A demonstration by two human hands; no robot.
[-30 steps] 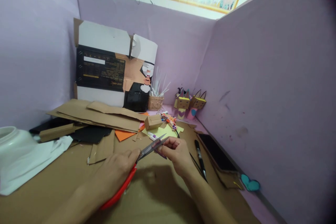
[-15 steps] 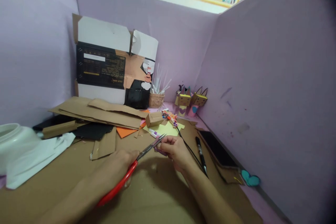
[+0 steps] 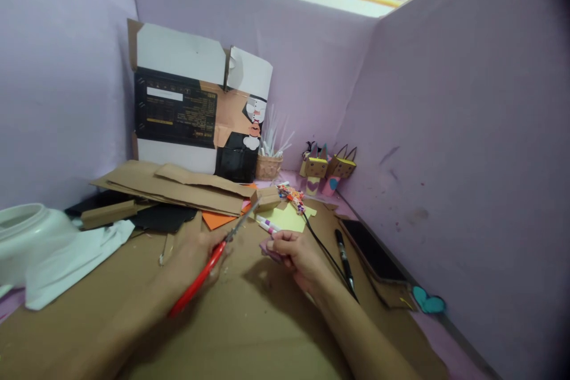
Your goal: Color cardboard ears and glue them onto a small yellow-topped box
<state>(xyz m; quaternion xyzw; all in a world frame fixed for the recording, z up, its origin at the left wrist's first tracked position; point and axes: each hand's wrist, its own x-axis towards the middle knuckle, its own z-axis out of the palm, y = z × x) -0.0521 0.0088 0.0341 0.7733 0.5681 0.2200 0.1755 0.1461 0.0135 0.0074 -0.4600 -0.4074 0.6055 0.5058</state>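
Note:
Red-handled scissors (image 3: 200, 279) are gripped in my left hand (image 3: 201, 252), with the blades pointing up and away and looking closed. My right hand (image 3: 296, 252) pinches a small purple piece (image 3: 271, 248) between thumb and fingers. The scissor tips are to the upper left of that piece, apart from it. Just beyond my right hand lie a purple-and-white marker (image 3: 268, 224) and yellow-green paper (image 3: 287, 218). Both hands are over the brown cardboard surface (image 3: 249, 332).
Cardboard sheets (image 3: 178, 190) and a small cardboard block (image 3: 268, 198) lie behind. At the right are a black pen (image 3: 344, 258), a phone (image 3: 374, 249), a glue gun (image 3: 293, 196) with its cord and a teal heart (image 3: 428, 300). A white pot (image 3: 31, 237) stands left.
The scissors in my left hand have moved left, away from the purple piece, and their blades have come together. The view has shifted slightly.

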